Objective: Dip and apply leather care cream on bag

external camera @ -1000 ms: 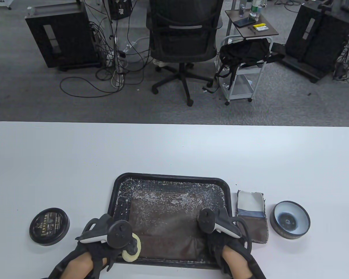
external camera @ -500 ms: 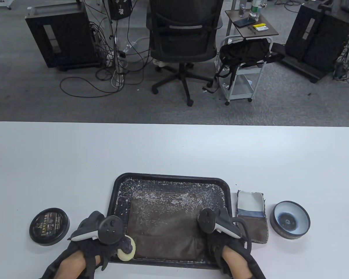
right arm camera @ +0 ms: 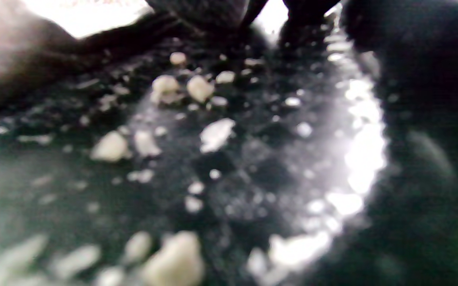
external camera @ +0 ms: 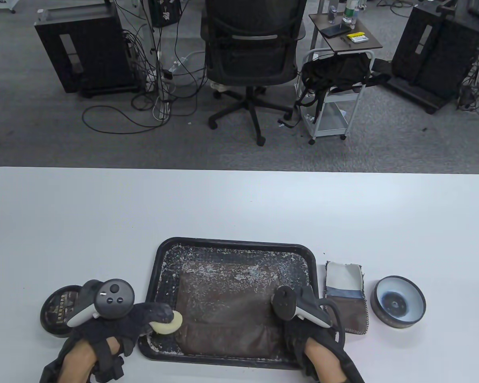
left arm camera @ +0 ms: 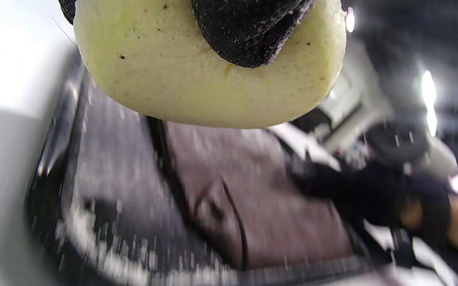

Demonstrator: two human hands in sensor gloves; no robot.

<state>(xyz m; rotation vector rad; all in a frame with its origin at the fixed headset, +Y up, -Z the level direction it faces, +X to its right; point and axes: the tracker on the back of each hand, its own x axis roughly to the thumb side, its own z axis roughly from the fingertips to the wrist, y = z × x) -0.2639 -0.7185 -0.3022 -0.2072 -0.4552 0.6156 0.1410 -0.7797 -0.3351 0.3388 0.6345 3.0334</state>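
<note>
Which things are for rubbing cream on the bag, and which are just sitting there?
For the job:
sponge in the left hand
brown bag in the tray
right hand on the bag
open cream tin
tin lid

Just lying about:
folded cloth
office chair
cart

Our left hand (external camera: pixel 115 319) reaches rightward, fingertips (left arm camera: pixel 249 31) pinching; our right hand (external camera: pixel 303 335) lies low under its tracker, fingers hidden.

Right hand's fingers (external camera: pixel 293 339) hidden under its tracker (external camera: pixel 299 307) — grip unreadable.
</note>
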